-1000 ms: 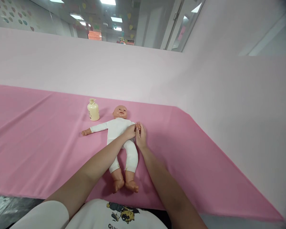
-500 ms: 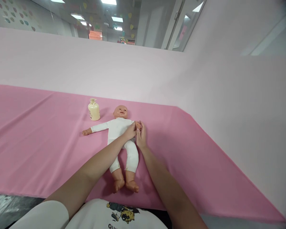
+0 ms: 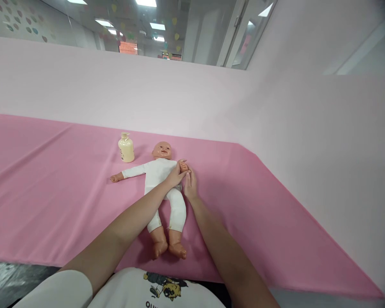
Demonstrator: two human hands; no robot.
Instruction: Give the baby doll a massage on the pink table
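A baby doll (image 3: pixel 159 173) in a white cloth suit lies on its back on the pink cover, its head toward the wall and its bare feet toward me. My left hand (image 3: pixel 176 175) reaches across the doll's body and is closed around its hand (image 3: pixel 184 167) on the right side. From the right, my right hand (image 3: pixel 191 184) grips the same small hand, fingers along its outer side and thumb near my left fingers. Parts of the doll's hand and sleeve are hidden by my hands. The doll's other arm (image 3: pixel 134 171) stretches out to the left.
A pale yellow pump bottle (image 3: pixel 126 148) stands left of the doll's head. The pink cover (image 3: pixel 51 184) spreads over the table up to a white wall (image 3: pixel 115 90). Another wall (image 3: pixel 324 149) runs along the right. A window (image 3: pixel 141 25) sits above.
My left fingers and the doll's hand have shifted slightly left. My right fingertips sit a little lower against it. The doll's body and the bottle stay in place.
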